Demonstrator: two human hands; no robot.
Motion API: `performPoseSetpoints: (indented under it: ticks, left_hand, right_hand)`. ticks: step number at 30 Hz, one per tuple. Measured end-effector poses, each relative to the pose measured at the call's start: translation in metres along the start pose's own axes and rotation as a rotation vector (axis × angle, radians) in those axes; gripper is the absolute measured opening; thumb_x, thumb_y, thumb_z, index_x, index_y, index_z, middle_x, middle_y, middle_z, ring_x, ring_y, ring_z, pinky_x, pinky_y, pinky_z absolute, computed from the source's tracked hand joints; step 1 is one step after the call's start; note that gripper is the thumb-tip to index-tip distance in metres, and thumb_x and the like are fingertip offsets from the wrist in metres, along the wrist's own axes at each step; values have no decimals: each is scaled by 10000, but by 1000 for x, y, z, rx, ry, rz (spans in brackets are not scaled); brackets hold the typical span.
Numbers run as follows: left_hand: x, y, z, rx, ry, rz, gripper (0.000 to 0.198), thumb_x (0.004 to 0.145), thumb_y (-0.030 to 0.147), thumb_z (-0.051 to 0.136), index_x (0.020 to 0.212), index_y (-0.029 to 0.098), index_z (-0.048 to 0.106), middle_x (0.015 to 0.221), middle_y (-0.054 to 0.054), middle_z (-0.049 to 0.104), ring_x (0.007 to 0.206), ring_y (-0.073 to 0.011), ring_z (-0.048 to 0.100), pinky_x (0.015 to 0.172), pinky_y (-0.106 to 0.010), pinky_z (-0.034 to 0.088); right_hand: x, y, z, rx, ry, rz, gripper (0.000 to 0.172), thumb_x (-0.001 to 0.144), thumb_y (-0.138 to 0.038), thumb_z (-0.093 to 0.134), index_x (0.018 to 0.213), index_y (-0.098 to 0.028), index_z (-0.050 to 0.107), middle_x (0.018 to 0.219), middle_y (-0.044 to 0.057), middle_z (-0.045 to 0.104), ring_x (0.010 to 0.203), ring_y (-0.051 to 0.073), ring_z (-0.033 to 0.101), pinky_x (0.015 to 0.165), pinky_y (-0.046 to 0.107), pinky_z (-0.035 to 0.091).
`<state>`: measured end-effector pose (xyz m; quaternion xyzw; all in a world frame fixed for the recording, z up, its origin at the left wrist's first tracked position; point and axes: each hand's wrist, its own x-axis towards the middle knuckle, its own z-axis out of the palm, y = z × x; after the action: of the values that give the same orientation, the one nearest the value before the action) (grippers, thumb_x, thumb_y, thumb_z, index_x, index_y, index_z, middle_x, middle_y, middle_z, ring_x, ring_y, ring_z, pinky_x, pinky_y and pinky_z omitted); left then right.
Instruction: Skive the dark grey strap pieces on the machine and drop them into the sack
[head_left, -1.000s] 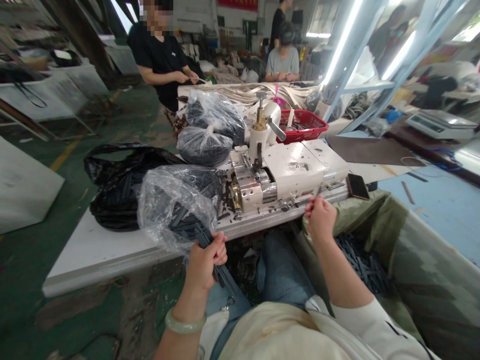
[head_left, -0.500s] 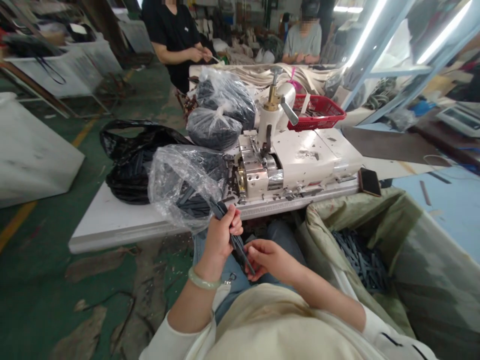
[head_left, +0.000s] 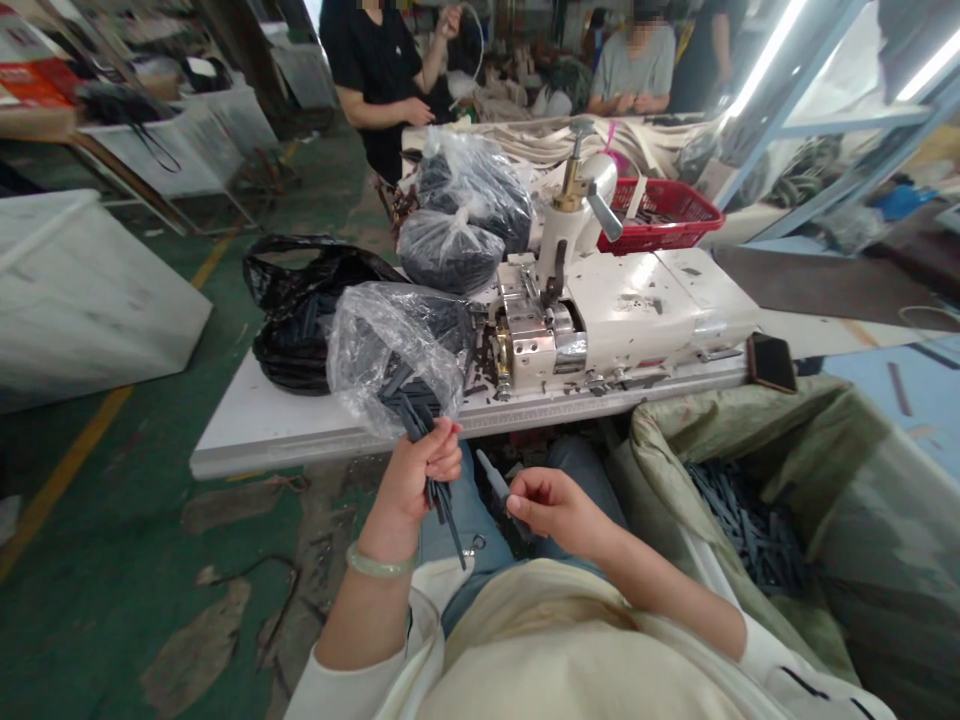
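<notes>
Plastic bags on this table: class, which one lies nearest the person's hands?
The clear bag at the front edge of the table, above the left hand; the two tied bags and the black bag lie farther back.

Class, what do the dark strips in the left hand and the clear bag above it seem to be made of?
The dark strips look like matt, flexible rubber or leather, with clean cut edges; the look leaves it open. The clear bag seems thin plastic film, glossy, crinkled and see-through.
</notes>
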<state>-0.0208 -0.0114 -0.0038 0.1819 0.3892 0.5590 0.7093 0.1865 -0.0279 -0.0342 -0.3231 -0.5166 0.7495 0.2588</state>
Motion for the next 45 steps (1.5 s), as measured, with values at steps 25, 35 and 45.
performPoseSetpoints:
  ticks: [25, 35, 45]
  left_hand:
    - [10, -30, 32, 289, -22, 34, 301, 708, 312, 785, 664, 160, 530, 379, 94, 362, 326, -35, 330, 366, -149, 248]
    - [12, -28, 32, 296, -31, 43, 305, 734, 334, 761, 637, 150, 539, 406, 90, 357, 335, -26, 313, 366, -152, 233]
    - [16, -23, 12, 178, 81, 13, 304, 670, 350, 813, 680, 115, 620, 426, 110, 313, 344, -2, 254, 360, -126, 207]
  right_hand:
    - [14, -16, -12, 537, -179, 177, 359, 847, -484, 631, 802, -129, 609, 677, 14, 569, 570, 102, 513, 531, 214, 359]
    - [20, -7, -16, 843, -316, 340, 252, 881, -383, 564, 892, -132, 575, 550, -64, 353, 441, 62, 283, 423, 179, 197]
    - [91, -64, -84, 151, 599, -230, 332, 723, -451, 690, 624, -161, 561, 342, -82, 382, 315, 44, 269, 362, 212, 126]
